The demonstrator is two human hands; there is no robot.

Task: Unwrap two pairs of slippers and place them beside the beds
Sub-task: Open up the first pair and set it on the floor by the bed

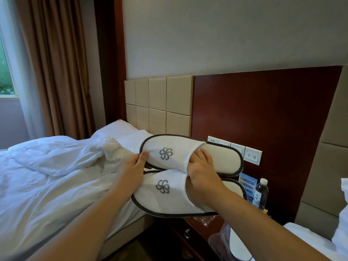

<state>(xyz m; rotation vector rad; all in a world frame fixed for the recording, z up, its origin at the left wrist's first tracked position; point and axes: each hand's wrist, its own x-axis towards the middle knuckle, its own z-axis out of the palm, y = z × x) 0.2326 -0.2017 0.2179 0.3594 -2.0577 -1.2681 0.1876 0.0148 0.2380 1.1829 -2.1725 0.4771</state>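
I hold a pair of white slippers with dark grey trim and a grey pinwheel logo, out of their wrapping, in mid-air over the gap between the beds. The upper slipper (175,153) lies above the lower slipper (165,194). My left hand (131,170) grips the toe end of the upper one. My right hand (201,178) has its fingers tucked inside the slippers' openings. A second pair of slippers in clear plastic (231,243) lies low at the right, on the nightstand's near edge.
The left bed (47,176) has a rumpled white duvet. A dark wooden nightstand (190,230) stands between the beds, with a water bottle (261,193), a blue card and crumpled plastic on it. Wall switches sit on the headboard panel. The right bed's corner (308,240) shows.
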